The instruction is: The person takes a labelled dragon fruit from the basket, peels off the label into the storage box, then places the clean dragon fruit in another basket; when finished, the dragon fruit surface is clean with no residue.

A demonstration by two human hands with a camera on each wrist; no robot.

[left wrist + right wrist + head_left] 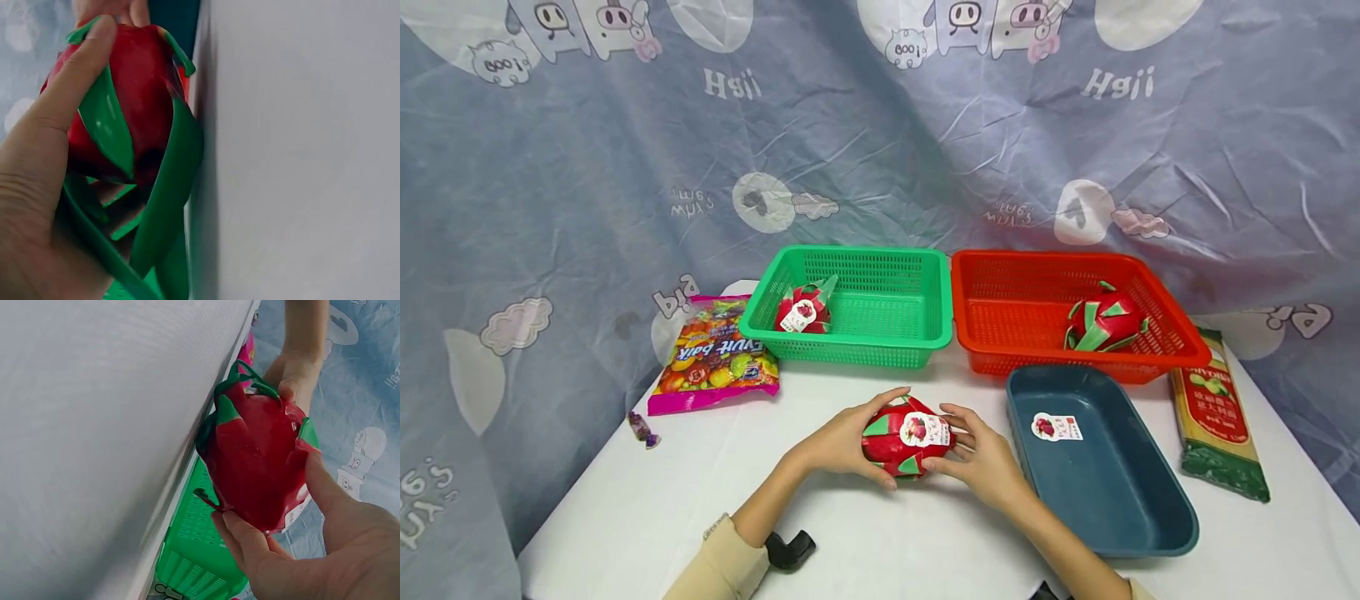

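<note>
A red dragon fruit [895,438] with green scales lies sideways between both hands, low over the front middle of the white table. A white sticker with a fruit picture [925,429] faces up on its skin. My left hand [848,437] grips the leafy end, thumb along its side in the left wrist view. At the opposite end, my right hand [988,458] holds the fruit between thumb and fingers; the right wrist view shows its fingertips [240,528] at the tip. The fruit's underside is hidden in the head view.
Behind are a green basket [887,354] and a red basket [1000,362], each containing a dragon fruit. A dark blue tray [1112,492] with a sticker [1057,427] stands right, beside a noodle packet [1217,408]. Leftward lie a candy bag [715,358] and a wrapped candy [642,430].
</note>
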